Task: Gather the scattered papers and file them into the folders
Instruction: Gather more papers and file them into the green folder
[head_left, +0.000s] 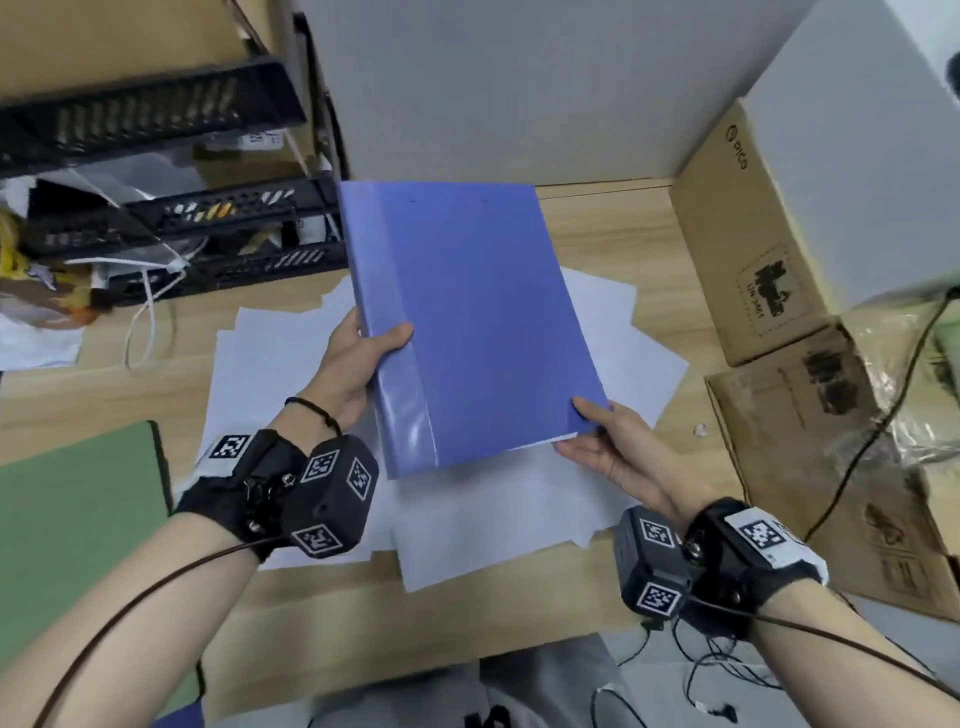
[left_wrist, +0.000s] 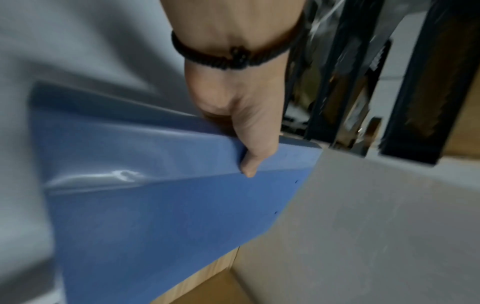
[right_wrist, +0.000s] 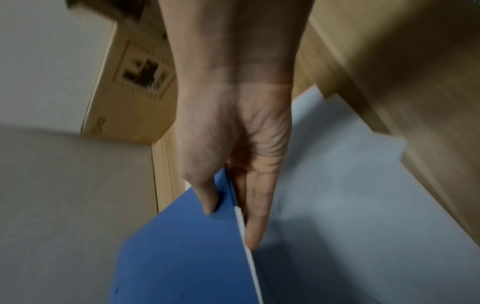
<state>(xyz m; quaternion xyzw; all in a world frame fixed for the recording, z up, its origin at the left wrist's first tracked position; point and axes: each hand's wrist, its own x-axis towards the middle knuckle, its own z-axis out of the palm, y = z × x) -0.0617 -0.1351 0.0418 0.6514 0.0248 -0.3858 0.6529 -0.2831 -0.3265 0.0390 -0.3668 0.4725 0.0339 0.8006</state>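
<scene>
A closed blue folder (head_left: 478, 317) is held in the air above the wooden desk (head_left: 613, 234), and a thin white paper edge shows at its near side. My left hand (head_left: 363, 358) grips the folder's spine side, thumb on the cover. My right hand (head_left: 602, 441) pinches the near right corner, thumb on top and fingers beneath. The left wrist view shows the thumb of my left hand (left_wrist: 249, 148) on the blue folder (left_wrist: 161, 205). In the right wrist view my right hand (right_wrist: 228, 185) pinches the blue folder (right_wrist: 182, 246). Several loose white papers (head_left: 291, 353) lie scattered under it.
A green folder (head_left: 72, 519) lies at the near left edge. Black mesh trays (head_left: 171, 223) with clutter stand at the back left. Cardboard boxes (head_left: 748, 234) line the right side, with a black cable (head_left: 883, 415) over them. A grey wall (head_left: 519, 88) closes the back.
</scene>
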